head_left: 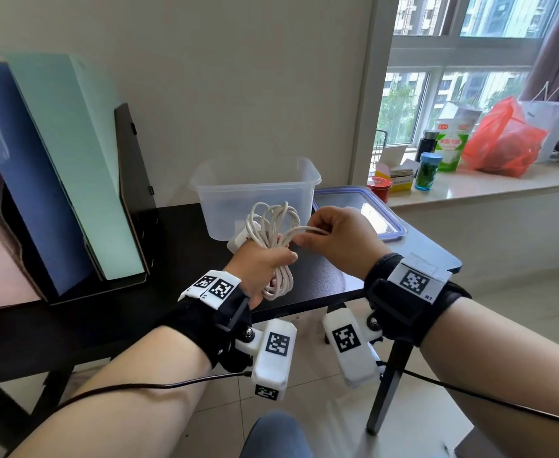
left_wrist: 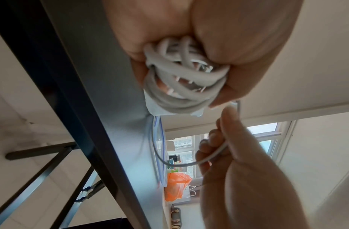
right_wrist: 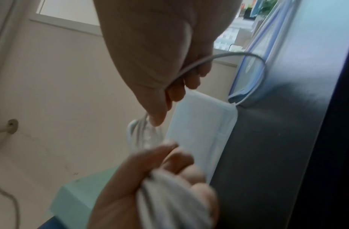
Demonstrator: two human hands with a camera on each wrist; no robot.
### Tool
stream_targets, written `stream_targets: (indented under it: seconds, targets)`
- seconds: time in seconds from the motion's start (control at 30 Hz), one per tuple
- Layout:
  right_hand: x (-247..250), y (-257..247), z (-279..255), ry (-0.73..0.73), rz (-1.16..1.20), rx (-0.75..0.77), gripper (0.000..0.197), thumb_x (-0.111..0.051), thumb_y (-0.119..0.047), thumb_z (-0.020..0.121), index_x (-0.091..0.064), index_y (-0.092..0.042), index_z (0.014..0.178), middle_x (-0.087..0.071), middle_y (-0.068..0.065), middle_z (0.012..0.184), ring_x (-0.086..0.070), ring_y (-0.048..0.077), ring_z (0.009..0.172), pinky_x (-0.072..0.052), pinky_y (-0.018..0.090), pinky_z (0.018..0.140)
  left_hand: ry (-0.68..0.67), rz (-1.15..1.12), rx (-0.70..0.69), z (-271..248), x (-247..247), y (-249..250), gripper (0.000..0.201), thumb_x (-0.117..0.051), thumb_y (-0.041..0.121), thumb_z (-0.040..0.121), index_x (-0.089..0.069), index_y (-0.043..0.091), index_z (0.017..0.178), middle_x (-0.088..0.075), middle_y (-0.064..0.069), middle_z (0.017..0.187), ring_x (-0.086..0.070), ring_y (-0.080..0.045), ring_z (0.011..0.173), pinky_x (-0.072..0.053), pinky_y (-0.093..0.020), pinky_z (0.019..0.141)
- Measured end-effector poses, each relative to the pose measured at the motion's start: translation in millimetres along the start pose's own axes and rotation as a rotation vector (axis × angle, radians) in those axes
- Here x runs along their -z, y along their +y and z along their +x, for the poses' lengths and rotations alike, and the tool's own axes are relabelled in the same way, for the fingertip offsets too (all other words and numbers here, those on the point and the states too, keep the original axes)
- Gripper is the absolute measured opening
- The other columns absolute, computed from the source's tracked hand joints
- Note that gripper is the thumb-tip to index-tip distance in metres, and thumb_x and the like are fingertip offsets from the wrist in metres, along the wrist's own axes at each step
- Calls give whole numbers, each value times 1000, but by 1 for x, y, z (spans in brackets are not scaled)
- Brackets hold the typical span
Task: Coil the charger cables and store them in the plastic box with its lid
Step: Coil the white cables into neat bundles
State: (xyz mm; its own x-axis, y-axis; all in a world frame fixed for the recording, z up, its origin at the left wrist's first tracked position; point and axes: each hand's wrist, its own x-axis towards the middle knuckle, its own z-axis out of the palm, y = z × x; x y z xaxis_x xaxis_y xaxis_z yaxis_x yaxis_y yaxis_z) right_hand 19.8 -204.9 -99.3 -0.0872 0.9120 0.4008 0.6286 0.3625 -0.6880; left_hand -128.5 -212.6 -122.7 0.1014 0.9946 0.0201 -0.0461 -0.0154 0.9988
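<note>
A white charger cable [head_left: 273, 233] is bundled into several loops above the black table [head_left: 179, 259]. My left hand [head_left: 261, 262] grips the bundle [left_wrist: 181, 86] round its middle, loops sticking out above and below the fist. My right hand [head_left: 334, 239] pinches the cable's loose end [head_left: 307, 230] just right of the bundle; that strand [right_wrist: 218, 55] runs through its fingers and curves off. The white charger block [head_left: 238, 241] shows behind my left hand. The clear plastic box [head_left: 255, 190] stands open behind the hands. Its blue-rimmed lid [head_left: 393, 231] lies flat to the right.
Tall blue and pale green file holders [head_left: 73, 180] stand at the table's left. A windowsill at the right carries a red bag [head_left: 506, 140], jars and cartons. The table's right corner [head_left: 453, 259] is close to my right wrist, with tiled floor below.
</note>
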Motion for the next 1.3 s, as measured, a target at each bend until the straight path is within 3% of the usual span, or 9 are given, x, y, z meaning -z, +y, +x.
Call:
stream_targets:
  seconds: [0.13, 0.23, 0.43, 0.67, 0.87, 0.97, 1.1, 1.2, 1.3]
  targets:
    - [13, 24, 1, -38, 5, -67, 11, -61, -23, 84, -61, -19, 73, -52, -6, 64, -45, 8, 58, -36, 6, 54, 62, -199, 61, 5, 10, 0, 22, -51, -8, 82, -52, 11, 72, -46, -3, 70, -46, -13, 64, -39, -25, 66]
    - [12, 33, 3, 11, 159, -145, 15, -59, -21, 86, -61, -23, 71, -59, 3, 70, -50, 17, 63, -45, 28, 67, 103, -270, 60, 9, 13, -2, 22, -50, -9, 82, -53, 11, 72, -47, -3, 72, -48, -12, 67, -40, -24, 67]
    - [3, 11, 2, 95, 533, -178, 17, -61, -15, 85, -63, -18, 69, -52, 3, 58, -38, 8, 38, -33, 18, 41, 75, -316, 60, 6, 3, -1, 19, -50, -5, 85, -58, 11, 81, -53, 0, 78, -49, -9, 70, -40, -22, 68]
    - [-12, 5, 0, 19, 345, -245, 18, -66, -25, 80, -67, -21, 62, -50, -9, 43, -39, 2, 34, -33, 17, 42, -38, -375, 27, 7, -5, 0, 19, -51, 1, 87, -61, 7, 102, -60, 6, 64, -58, -1, 59, -45, -15, 57]
    - [-14, -2, -2, -92, 222, -227, 23, -67, -20, 78, -64, -22, 55, -53, -1, 52, -45, 9, 49, -39, 18, 51, -125, -360, 5, 4, -9, -4, 18, -51, 0, 86, -64, 9, 94, -70, 6, 70, -65, -6, 69, -50, -18, 67]
    - [-12, -1, -3, -139, 140, -195, 26, -65, -18, 80, -62, -22, 54, -53, -11, 45, -47, 2, 46, -37, 13, 49, -88, -315, -12, 4, -12, -7, 16, -55, 2, 85, -66, 12, 89, -69, 5, 66, -65, -7, 63, -50, -22, 63]
    - [-18, -3, -10, -171, 134, -98, 19, -59, -18, 85, -72, -11, 74, -53, -11, 51, -44, -5, 39, -36, 8, 47, -33, -380, 6, 8, -13, -9, 14, -54, 4, 86, -62, 11, 77, -67, 2, 57, -65, -11, 55, -51, -28, 58]
    - [-23, -6, -11, -182, 215, -89, 26, -51, -21, 91, -69, -8, 77, -55, -9, 56, -47, -6, 45, -39, 12, 54, 15, -465, 27, 12, -12, -9, 16, -55, 9, 88, -60, 11, 73, -63, -3, 61, -62, -13, 54, -49, -32, 63]
    - [-28, -5, -12, -285, 387, -118, 17, -51, -23, 89, -66, -16, 92, -68, 0, 87, -62, 8, 82, -50, 29, 85, 66, -494, 18, 13, -12, -8, 18, -54, 15, 90, -59, 10, 73, -64, 1, 54, -63, -12, 52, -53, -29, 58]
